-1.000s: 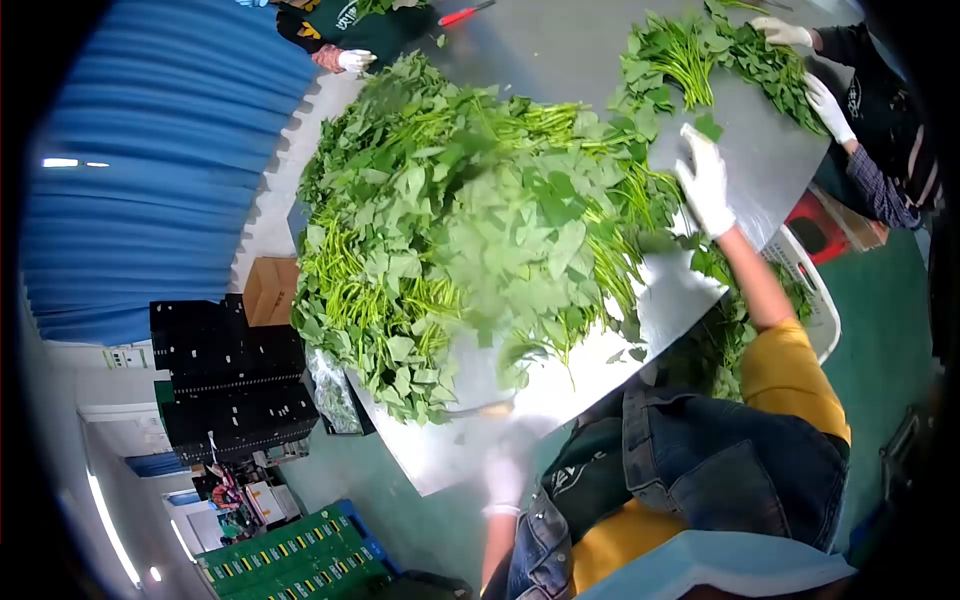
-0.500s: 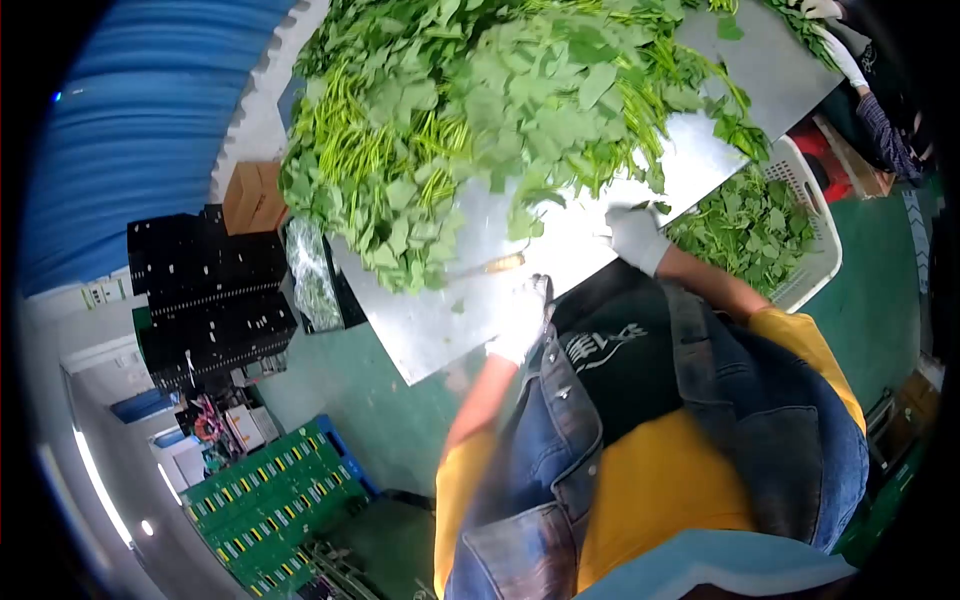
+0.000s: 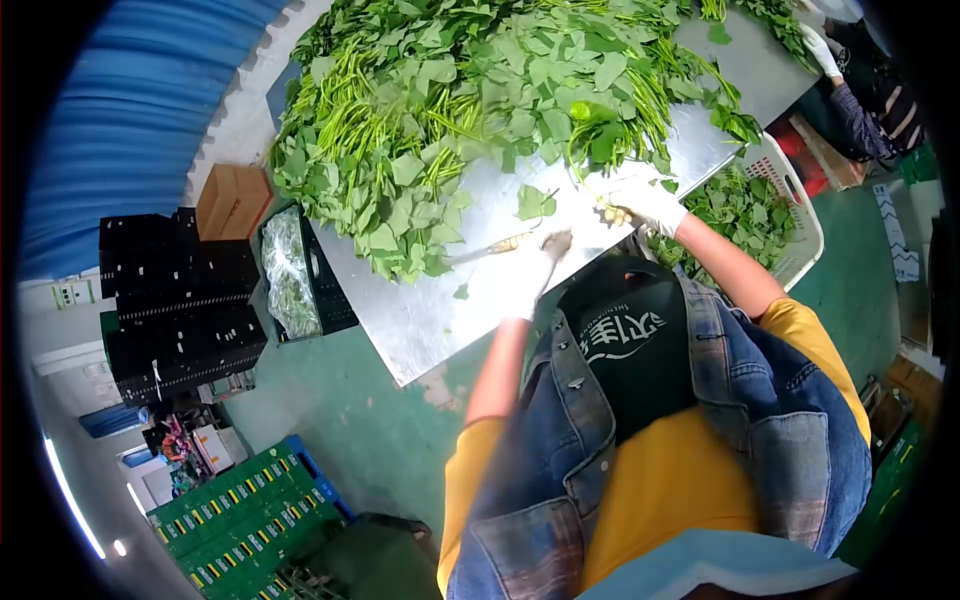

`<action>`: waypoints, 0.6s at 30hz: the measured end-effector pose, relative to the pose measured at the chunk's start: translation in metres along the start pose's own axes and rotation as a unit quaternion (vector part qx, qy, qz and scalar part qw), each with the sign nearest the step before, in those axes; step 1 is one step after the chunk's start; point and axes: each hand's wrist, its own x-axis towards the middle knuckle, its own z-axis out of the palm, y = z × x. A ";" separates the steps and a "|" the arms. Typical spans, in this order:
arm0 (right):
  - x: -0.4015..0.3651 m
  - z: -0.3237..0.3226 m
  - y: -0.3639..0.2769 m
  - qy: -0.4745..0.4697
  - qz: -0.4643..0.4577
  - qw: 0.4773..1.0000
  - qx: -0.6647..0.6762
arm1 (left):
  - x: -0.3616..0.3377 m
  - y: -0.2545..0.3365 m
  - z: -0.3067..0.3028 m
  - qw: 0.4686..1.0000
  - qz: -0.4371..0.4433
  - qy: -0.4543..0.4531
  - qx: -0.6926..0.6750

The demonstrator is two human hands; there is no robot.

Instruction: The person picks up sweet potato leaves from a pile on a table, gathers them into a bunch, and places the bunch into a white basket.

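A large heap of leafy green stems [image 3: 430, 130] covers the back of the metal table [image 3: 400, 335]. My right hand [image 3: 655, 205], in a white glove with stained fingertips, is closed at the heap's front edge. A thin leafy stem [image 3: 580, 172] runs up from its fingers. My left hand [image 3: 535, 272], also gloved, hovers near the table's front edge; glare washes out its fingers, and I see nothing in it. Just beyond it lies a knife [image 3: 507, 243] with a wooden-looking handle, its blade pointing left. A loose leaf [image 3: 535, 202] lies between the knife and the heap.
A white plastic basket [image 3: 808, 225] of greens stands below the table's right side. At the far right, a co-worker's gloved hand [image 3: 820, 48] touches more greens. Left of the table are a crate with a plastic bag [image 3: 290, 270], a cardboard box [image 3: 232, 203] and black crates [image 3: 180, 300].
My right hand has moved up to the heap's edge and now has a stem in its fingers. My left hand has shifted up and slightly right, near the knife. The view has turned slightly.
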 end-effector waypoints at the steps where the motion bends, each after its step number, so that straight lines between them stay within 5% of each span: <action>1: -0.004 0.007 -0.008 0.004 -0.001 1.000 -0.002 | 0.016 -0.019 0.005 0.993 -0.032 -0.008 -0.111; 2: -0.007 0.013 -0.013 0.001 -0.006 1.000 0.007 | 0.046 -0.067 0.017 0.995 0.092 0.002 0.037; 3: -0.009 0.017 -0.015 -0.001 -0.011 1.000 0.016 | 0.056 -0.073 0.019 0.995 0.093 0.000 0.035; 5: -0.012 0.026 -0.006 -0.003 -0.050 0.999 0.021 | 0.063 -0.074 0.019 0.932 0.310 0.069 0.172; 7: -0.023 0.036 -0.023 -0.021 -0.041 0.995 -0.089 | 0.064 -0.061 0.024 0.953 0.291 0.071 0.044; 8: -0.020 0.029 -0.013 -0.096 -0.254 0.954 -0.127 | 0.064 -0.051 0.026 0.958 0.265 0.073 -0.084; 9: -0.019 0.031 -0.011 -0.090 -0.253 0.955 -0.127 | 0.061 -0.043 0.024 0.958 0.265 0.067 -0.085; 10: -0.019 0.032 -0.012 -0.080 -0.318 0.926 -0.185 | 0.060 -0.036 0.022 0.916 0.331 0.066 0.216; 11: -0.020 0.029 -0.011 -0.069 -0.380 0.890 -0.244 | 0.059 -0.029 0.021 0.783 0.371 0.062 0.494; 12: -0.020 0.023 -0.010 -0.053 -0.386 0.878 -0.278 | 0.059 -0.034 0.020 0.874 0.279 0.033 0.397; 13: -0.022 0.012 -0.012 -0.043 -0.385 0.879 -0.280 | 0.058 -0.039 0.016 0.872 0.287 0.026 0.396; 15: -0.022 -0.015 -0.031 0.170 -0.109 0.920 -0.335 | 0.051 -0.029 0.000 0.895 0.290 0.064 0.333; 16: -0.008 -0.044 -0.023 0.245 -0.087 0.900 -0.349 | 0.040 -0.007 -0.003 0.894 0.295 0.062 0.333; 17: 0.009 -0.079 -0.011 0.317 -0.066 0.875 -0.361 | 0.024 0.029 -0.005 0.969 0.213 0.119 -0.022; 18: 0.018 -0.104 -0.007 0.358 -0.065 0.850 -0.382 | 0.015 0.048 -0.008 0.908 0.101 0.158 -0.374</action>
